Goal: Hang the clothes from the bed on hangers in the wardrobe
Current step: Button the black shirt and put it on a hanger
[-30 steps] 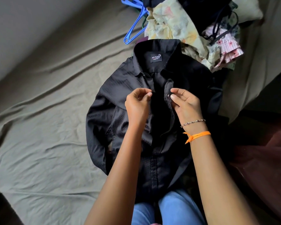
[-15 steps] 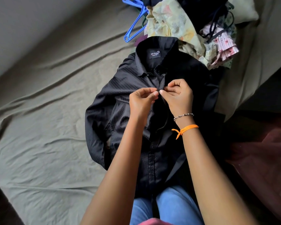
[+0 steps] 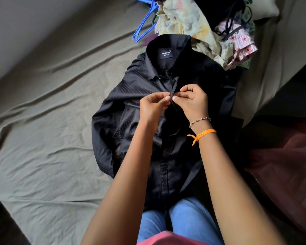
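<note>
While the left hand (image 3: 155, 106) and right hand (image 3: 193, 101) meet at the centre of the frame, each pinches one edge of the black shirt's (image 3: 131, 106) front placket between thumb and fingertips, apparently to work a button near the chest, so that the garment will sit properly on a hanger. The shirt lies flat, collar toward the top of the frame, on the olive bed sheet (image 3: 51, 121), its hem draped over the person's knees. A neck label (image 3: 166, 53) reads "NO FUSS"; the smaller line beneath is illegible. At the upper middle lies a blue hanger (image 3: 145, 26), beside a heap of clothes (image 3: 201, 23) not yet hung.
</note>
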`<state>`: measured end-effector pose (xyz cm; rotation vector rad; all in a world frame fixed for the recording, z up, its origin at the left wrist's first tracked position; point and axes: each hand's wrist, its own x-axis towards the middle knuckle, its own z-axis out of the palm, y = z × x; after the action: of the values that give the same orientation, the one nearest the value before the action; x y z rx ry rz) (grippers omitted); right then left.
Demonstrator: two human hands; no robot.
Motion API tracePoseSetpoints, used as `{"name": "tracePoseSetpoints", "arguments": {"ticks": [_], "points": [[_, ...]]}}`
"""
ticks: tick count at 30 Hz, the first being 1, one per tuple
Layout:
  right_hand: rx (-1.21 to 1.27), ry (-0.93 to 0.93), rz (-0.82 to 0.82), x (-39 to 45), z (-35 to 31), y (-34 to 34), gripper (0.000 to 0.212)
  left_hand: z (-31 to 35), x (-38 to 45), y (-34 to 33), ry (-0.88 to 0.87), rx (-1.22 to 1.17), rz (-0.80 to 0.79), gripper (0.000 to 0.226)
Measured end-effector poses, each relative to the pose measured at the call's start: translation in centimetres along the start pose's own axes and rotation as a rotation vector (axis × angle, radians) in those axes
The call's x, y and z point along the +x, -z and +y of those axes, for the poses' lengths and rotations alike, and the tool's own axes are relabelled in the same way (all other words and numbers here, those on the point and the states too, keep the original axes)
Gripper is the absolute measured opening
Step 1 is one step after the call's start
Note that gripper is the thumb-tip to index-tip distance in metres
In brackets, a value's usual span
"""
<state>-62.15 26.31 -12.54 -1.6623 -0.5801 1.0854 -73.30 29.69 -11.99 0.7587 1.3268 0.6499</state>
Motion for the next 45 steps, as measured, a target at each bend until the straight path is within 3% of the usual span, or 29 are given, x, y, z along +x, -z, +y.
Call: {"name": "tracePoseSetpoints", "arguments": {"ticks": [5, 9, 14, 16, 20, 22, 25, 28, 30, 32, 35, 39, 42, 44, 45], "points": [[-0.053, -0.003, -0.056, 0.6, 0.2, -0.2, 0.033, -0.6, 0.3, 0.5, 0.069, -0.054, -0.02, 0.011], [-0.168, 0.097, 0.04, 0.3, 0.5, -0.7, 0.035, -0.3, 0.2, 0.2, 0.153, -0.09, -0.048, 0.013], [-0.226, 0.193, 0.032, -0.4, 1.3, -1.1, 0.027, 0.0, 0.8, 0.1, 0.121, 0.073, 0.032, 0.015], [-0.205, 0.13, 0.004, 0.2, 1.4, -0.7, 0.033, 0.1, 1.1, 0.1, 0.081, 0.125, -0.016, 0.019], [0.102, -0.137, -0.142, 1.1, 1.1, 0.6, 0.034, 0.0, 1.0, 0.4, 0.125, 0.06, -0.185, 0.022], [0.094, -0.127, -0.063, 1.4, 1.3, 0.6, 0.033, -0.6, 0.7, 0.4, 0.136, -0.051, -0.169, 0.021], [0.004, -0.035, 0.168, 0.9, 2.3, 0.8, 0.028, -2.3, 0.0, 0.4, 0.051, -0.084, -0.005, 0.026], [-0.101, 0.071, 0.229, -1.6, 3.6, 1.1, 0.016, -4.9, -1.3, 1.0, -0.107, 0.176, 0.24, 0.023], [-0.218, 0.169, 0.234, -3.7, 4.6, 1.0, 0.019, -6.5, -2.6, 1.0, -0.21, 0.388, 0.318, 0.014], [-0.354, 0.253, 0.236, -5.1, 5.9, 0.7, 0.028, -7.4, -3.8, 0.5, -0.294, 0.529, 0.299, 0.002], [-0.437, 0.263, 0.281, -5.8, 7.2, 0.5, 0.028, -8.1, -4.0, -0.1, -0.402, 0.744, 0.249, 0.017], [-0.368, 0.217, 0.32, -5.1, 6.6, 1.0, 0.014, -7.8, -2.6, -0.2, -0.444, 1.042, 0.223, 0.022], [-0.576, 0.246, 0.12, -4.4, 6.2, 1.9, 0.015, -7.3, -1.6, 0.5, -0.389, 1.147, 0.188, 0.017], [-0.854, 0.182, -0.052, -4.0, 6.4, 2.2, 0.011, -7.0, -1.3, 0.9, -0.338, 1.079, 0.182, 0.016], [-0.889, 0.165, -0.055, -3.8, 6.3, 2.2, 0.009, -6.7, -1.2, 1.0, -0.318, 1.015, 0.194, 0.016]]}}
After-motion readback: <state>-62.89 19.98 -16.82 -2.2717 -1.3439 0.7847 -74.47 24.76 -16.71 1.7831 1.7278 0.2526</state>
